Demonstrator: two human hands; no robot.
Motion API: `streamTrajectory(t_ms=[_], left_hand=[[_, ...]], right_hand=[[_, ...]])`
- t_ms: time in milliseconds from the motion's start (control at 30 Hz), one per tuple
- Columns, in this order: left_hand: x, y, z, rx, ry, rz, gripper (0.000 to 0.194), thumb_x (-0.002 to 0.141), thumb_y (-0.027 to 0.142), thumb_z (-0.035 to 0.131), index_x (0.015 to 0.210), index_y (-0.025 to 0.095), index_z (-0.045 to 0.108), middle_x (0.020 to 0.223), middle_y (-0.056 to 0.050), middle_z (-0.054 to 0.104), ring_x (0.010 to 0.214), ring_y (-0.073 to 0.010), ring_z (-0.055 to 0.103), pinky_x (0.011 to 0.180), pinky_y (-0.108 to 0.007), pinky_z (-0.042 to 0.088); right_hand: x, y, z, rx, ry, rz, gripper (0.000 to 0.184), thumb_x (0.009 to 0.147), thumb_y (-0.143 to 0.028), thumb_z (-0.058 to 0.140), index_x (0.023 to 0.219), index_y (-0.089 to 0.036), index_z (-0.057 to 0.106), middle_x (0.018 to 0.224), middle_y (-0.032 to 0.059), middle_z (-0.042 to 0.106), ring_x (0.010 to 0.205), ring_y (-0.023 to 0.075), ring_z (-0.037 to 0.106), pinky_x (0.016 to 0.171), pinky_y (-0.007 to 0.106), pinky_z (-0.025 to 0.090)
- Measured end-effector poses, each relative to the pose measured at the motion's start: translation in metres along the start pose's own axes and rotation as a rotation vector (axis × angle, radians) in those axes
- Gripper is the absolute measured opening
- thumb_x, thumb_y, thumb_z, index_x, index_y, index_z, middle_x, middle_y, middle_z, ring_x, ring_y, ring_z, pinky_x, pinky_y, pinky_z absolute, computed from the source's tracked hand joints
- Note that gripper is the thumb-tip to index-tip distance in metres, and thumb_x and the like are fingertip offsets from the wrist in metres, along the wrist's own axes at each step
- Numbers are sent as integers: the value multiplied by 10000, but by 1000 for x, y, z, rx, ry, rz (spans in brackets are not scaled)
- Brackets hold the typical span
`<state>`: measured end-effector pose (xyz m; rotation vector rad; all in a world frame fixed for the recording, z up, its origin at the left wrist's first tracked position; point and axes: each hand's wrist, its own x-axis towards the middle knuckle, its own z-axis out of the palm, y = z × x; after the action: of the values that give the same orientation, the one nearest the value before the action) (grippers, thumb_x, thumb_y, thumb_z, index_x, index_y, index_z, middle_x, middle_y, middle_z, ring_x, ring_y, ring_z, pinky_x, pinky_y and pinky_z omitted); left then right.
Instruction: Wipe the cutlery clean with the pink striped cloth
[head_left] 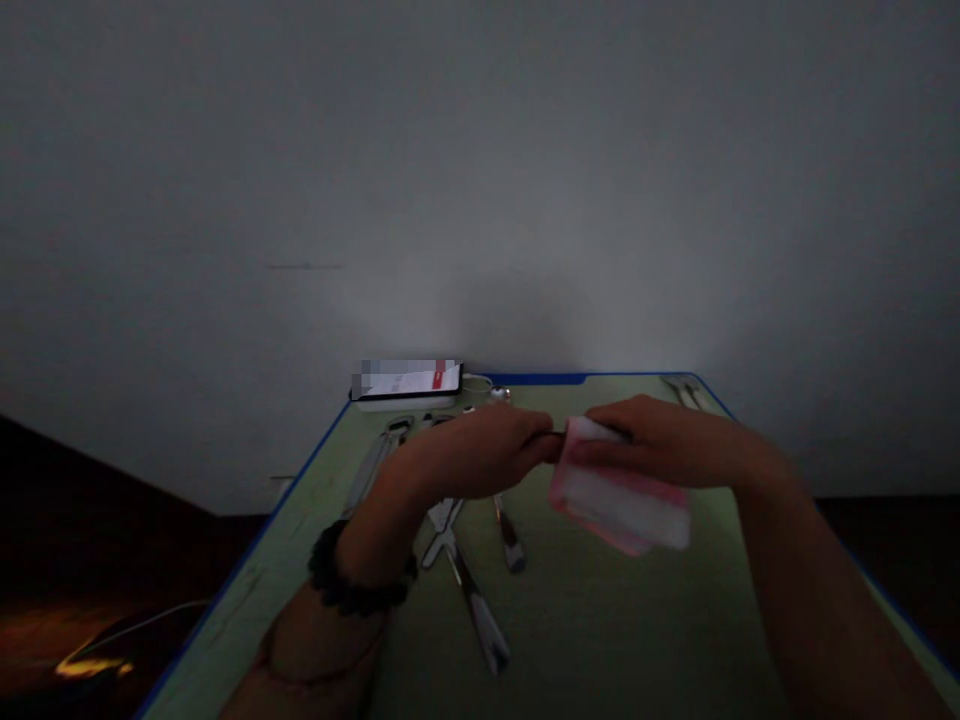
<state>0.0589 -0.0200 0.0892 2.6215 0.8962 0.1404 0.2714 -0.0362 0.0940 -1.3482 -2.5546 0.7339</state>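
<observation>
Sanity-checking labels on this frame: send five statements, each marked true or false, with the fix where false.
1. The right hand holds a pink and white cloth. True.
2. The beaded bracelet is on the right wrist. False: the bracelet is on the left wrist.
3. The phone is near the far left corner of the table. True.
4. All the utensils lie left of the cloth. False: some utensils lie near the far right corner.
5. The left hand is empty. False: it holds a thin, dark handle that runs into the cloth.
</observation>
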Motion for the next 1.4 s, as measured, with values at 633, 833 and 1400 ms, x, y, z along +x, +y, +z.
streamTrajectory(t_ms=[633,833,1400], left_hand=[[-3,-3,-7,37,194,-66,376,917,392,270,751,172,526,652,2,519,605,-109,479,576,-236,318],[-8,-7,-13,-14,208,-88,371,917,395,268,718,179,496,604,24,473,564,-97,453,549,-233,303],[-13,-18,-11,-192,282,-191,394,899,428,296,655,168,465,569,40,451,502,-70,402,486,-195,301]], right_hand=[[9,-9,4,94,136,-53,332,817,-467,481,999,-215,599,947,51,656,774,169,576,680,279,418],[-2,-9,-4,157,228,-49,392,774,-467,543,1084,-228,568,1019,46,640,847,175,589,713,280,441],[-13,10,-12,167,238,-67,371,851,-418,432,1172,-297,573,1075,4,645,927,204,598,791,320,446]])
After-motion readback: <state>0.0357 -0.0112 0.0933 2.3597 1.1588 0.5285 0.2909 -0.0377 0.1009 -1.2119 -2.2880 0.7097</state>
